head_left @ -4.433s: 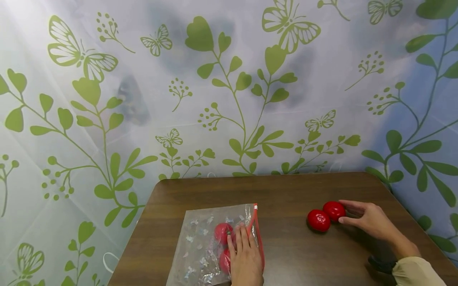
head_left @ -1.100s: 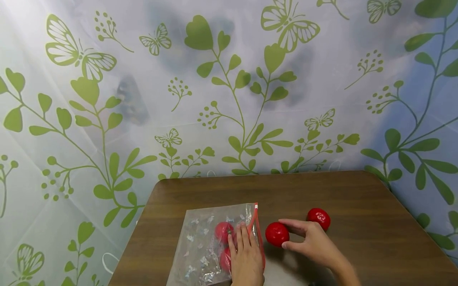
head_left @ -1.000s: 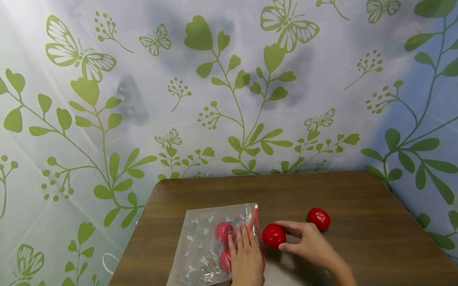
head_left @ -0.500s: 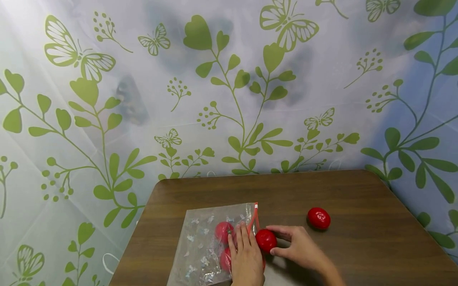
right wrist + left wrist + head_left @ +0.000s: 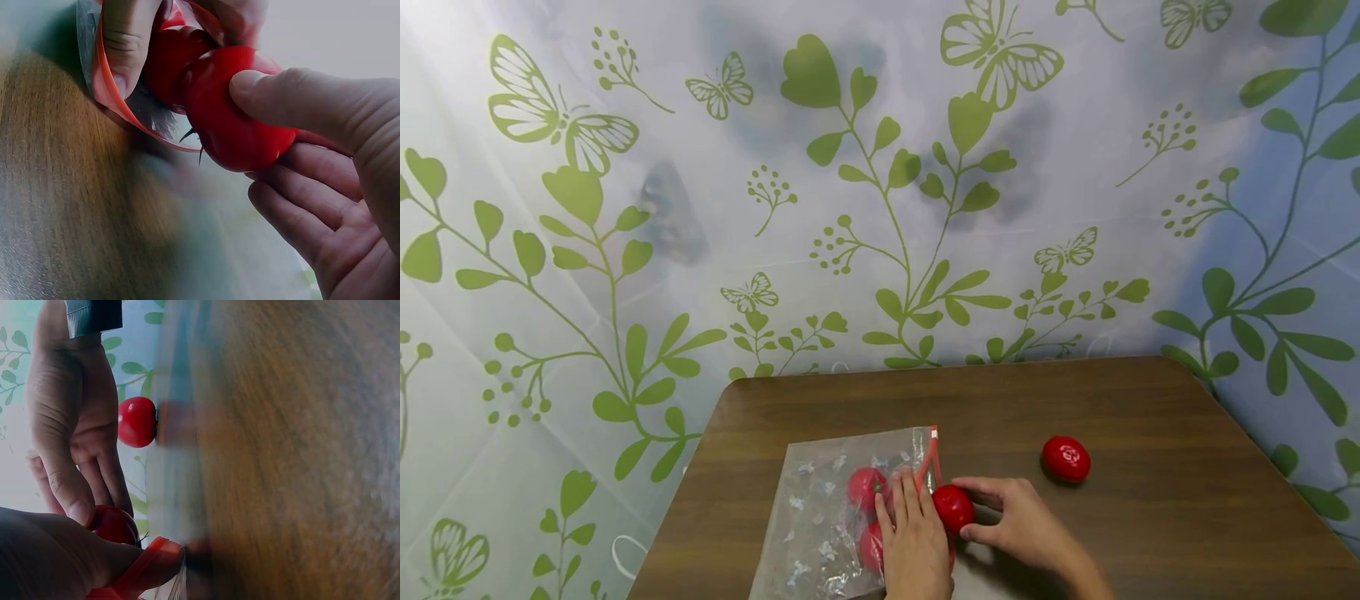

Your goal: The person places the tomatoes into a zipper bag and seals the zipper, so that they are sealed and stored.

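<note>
Right hand (image 5: 1018, 522): thumb near side, fingers far side, gripping one red tomato (image 5: 953, 509) at the mouth of a clear bag (image 5: 808, 521). Best eased in gently, I judge, stem (image 5: 189, 134) clear of the orange rim (image 5: 928, 457). Forearm slants in from the right. Left hand (image 5: 916, 543): fingers laid straight across the bag; bagged tomatoes (image 5: 866, 487) beside them. Farther right, brown table (image 5: 1157, 517): one loose tomato (image 5: 1066, 459).

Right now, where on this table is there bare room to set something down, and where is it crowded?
The table is bare between the bag and the far edge, and right of the lone tomato; a narrower strip borders the bag's left side. Crowded: the bag's opening, where left hand, right hand and held tomato cluster.
</note>
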Action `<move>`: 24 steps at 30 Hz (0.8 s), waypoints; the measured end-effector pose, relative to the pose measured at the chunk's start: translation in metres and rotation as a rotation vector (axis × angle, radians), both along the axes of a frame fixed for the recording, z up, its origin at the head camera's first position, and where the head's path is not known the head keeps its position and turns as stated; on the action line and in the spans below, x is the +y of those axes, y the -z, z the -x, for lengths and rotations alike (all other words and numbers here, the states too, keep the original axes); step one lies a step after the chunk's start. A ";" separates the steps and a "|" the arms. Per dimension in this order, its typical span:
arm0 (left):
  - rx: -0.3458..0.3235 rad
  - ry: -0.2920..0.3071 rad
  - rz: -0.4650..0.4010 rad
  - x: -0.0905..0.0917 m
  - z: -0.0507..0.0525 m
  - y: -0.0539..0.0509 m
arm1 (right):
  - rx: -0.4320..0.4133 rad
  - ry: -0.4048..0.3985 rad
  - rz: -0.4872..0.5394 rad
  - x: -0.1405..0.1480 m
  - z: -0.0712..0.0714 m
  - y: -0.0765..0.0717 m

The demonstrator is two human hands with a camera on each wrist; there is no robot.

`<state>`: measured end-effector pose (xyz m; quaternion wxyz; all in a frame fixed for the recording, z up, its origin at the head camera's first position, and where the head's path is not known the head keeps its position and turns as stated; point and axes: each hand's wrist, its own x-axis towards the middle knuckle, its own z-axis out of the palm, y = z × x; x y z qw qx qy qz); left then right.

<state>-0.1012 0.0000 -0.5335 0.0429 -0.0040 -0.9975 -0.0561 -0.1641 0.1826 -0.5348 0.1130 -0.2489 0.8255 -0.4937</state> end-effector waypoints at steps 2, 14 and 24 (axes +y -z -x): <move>-0.001 -0.001 -0.006 0.000 0.000 -0.001 | -0.005 -0.009 -0.011 -0.001 0.000 -0.001; 0.065 0.015 0.041 0.002 -0.002 0.000 | -0.010 -0.052 -0.085 -0.026 -0.003 0.006; 0.068 0.007 0.048 0.001 -0.002 0.003 | 0.097 -0.002 -0.143 -0.043 -0.006 0.016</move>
